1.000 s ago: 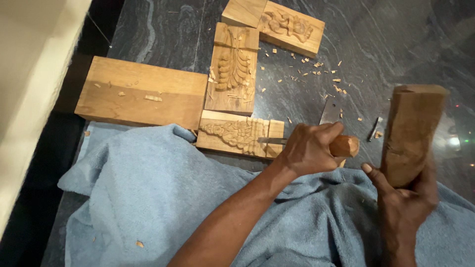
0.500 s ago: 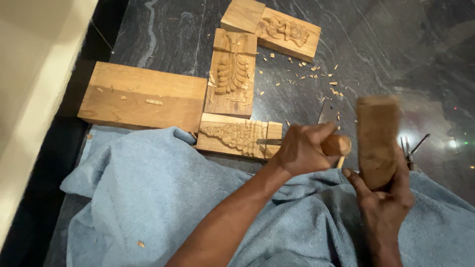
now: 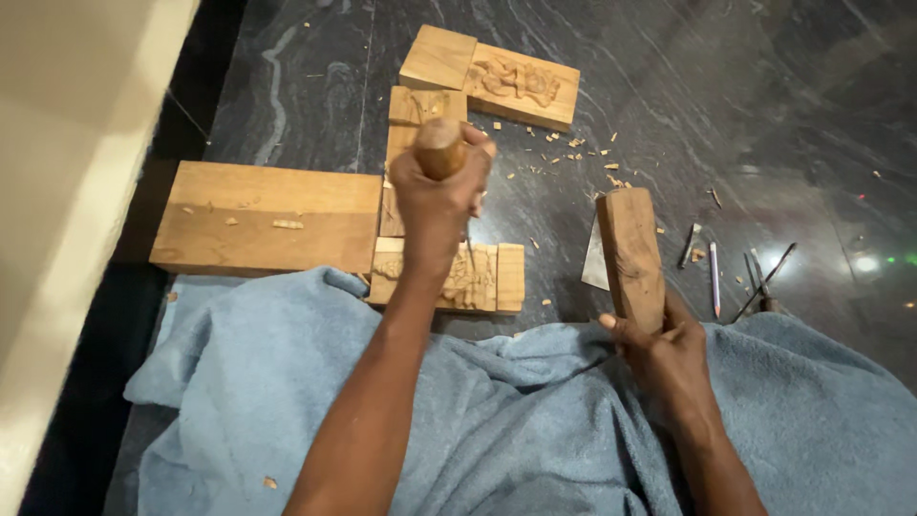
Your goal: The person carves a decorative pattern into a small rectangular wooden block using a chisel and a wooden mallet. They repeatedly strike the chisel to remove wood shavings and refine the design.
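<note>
Two fists closed: left hand (image 3: 435, 196) wraps chisel (image 3: 441, 153) above carved block (image 3: 449, 277); right hand (image 3: 659, 344), 3 o'clock, grips mallet (image 3: 630, 253).

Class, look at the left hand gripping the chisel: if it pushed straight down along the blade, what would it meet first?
Most likely the carved wooden block. The left hand holds the chisel blade-down over its carved face, though the tip's exact height is unclear.

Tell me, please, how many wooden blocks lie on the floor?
4: a plain block at left, one partly behind the left hand, one below that hand, one at top.
</note>
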